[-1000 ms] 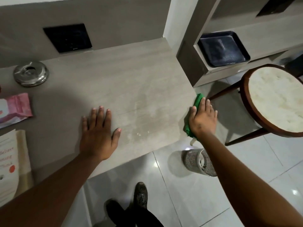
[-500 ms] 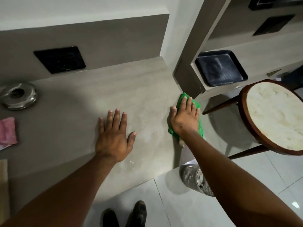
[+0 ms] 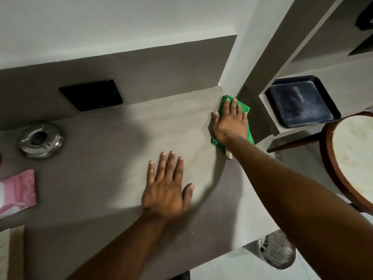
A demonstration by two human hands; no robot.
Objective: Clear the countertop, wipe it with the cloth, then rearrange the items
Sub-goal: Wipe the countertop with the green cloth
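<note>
A green cloth (image 3: 244, 109) lies at the far right corner of the grey countertop (image 3: 125, 138), next to the wall. My right hand (image 3: 229, 123) presses flat on the cloth, covering most of it. My left hand (image 3: 166, 190) rests palm down on the bare counter near its front edge, fingers spread, holding nothing. At the left sit a round metal ashtray (image 3: 41, 140) and a pink packet (image 3: 17, 191); a printed paper (image 3: 10, 253) shows at the lower left edge.
A black wall panel (image 3: 91, 94) sits on the backsplash. To the right, a dark tray (image 3: 302, 102) lies on a lower shelf, beside a round stool (image 3: 355, 156) with a pale top. A metal mesh bin (image 3: 277, 251) stands on the tiled floor below.
My right hand has slid the green cloth along the counter's right edge from the front to the far corner. My left hand stays flat on the counter. The view has tilted up.
</note>
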